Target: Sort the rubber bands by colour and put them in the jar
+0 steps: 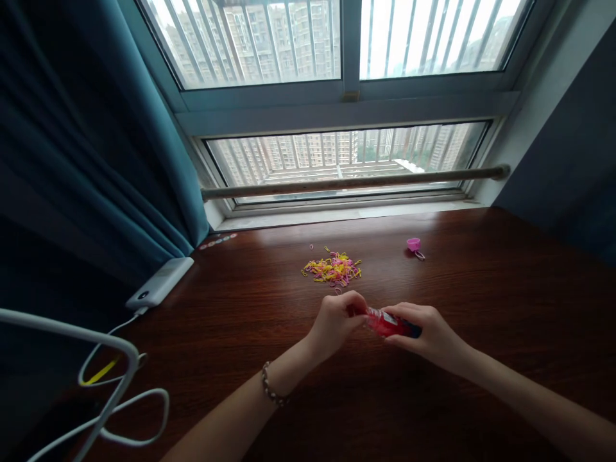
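Observation:
A small red bottle (382, 322) with a clear end and a dark blue end is held on its side just above the table. My right hand (428, 328) grips it by the dark end, thumb below and fingers on top. At the clear end, the fingers of my left hand (337, 321) are pinched together against the bottle; whatever lies between them is hidden. Just beyond my left hand lies a loose pile of small yellow and pink plastic clips (335, 269). Farther right is a small pink cap (413, 244) with a loop beside it.
The dark brown wooden table (231, 333) runs up to a window sill. A white power bank (161, 282) with a white cable (108, 330) is at the left, under a blue curtain (158, 160). A thick white tube (72, 326) curves across the lower left. A metal rail (356, 183) crosses the window.

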`<action>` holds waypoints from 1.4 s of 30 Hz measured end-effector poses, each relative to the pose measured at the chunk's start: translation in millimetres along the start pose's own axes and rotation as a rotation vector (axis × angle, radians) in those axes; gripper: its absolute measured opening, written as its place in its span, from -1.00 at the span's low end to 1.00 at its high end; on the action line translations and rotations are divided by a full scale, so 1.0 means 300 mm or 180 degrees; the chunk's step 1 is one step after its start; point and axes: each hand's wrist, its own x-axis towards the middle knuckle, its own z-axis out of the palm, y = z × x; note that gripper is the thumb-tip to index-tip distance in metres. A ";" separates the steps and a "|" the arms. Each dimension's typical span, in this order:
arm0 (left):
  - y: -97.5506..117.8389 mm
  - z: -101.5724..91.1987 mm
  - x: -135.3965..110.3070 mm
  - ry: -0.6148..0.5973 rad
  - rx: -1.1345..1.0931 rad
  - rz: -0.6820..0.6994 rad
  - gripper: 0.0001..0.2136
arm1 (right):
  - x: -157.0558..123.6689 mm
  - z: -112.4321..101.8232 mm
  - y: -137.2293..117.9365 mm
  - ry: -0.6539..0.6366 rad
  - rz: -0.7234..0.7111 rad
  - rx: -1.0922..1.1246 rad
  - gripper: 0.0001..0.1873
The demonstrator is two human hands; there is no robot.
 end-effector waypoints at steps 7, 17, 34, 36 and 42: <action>-0.016 -0.039 0.023 0.0253 -0.0304 0.0033 -0.92 | 0.063 -0.001 -0.001 0.0168 0.0122 0.0386 -0.59; 0.000 -0.097 0.037 0.0676 -0.0176 0.0313 -0.81 | 0.099 0.017 0.009 0.0478 0.0789 0.1248 -0.45; 0.030 -0.097 0.012 -0.0712 0.0016 0.0578 -0.49 | 0.094 0.016 -0.059 0.0273 0.0026 0.0773 -0.59; 0.030 -0.107 0.019 -0.0560 -0.0351 0.0545 -0.49 | 0.091 0.016 -0.049 0.0267 0.0185 0.1064 -0.56; 0.048 -0.136 0.026 -0.0257 -0.0879 0.0551 -0.53 | 0.075 0.018 -0.015 0.0285 0.0626 0.1887 -0.48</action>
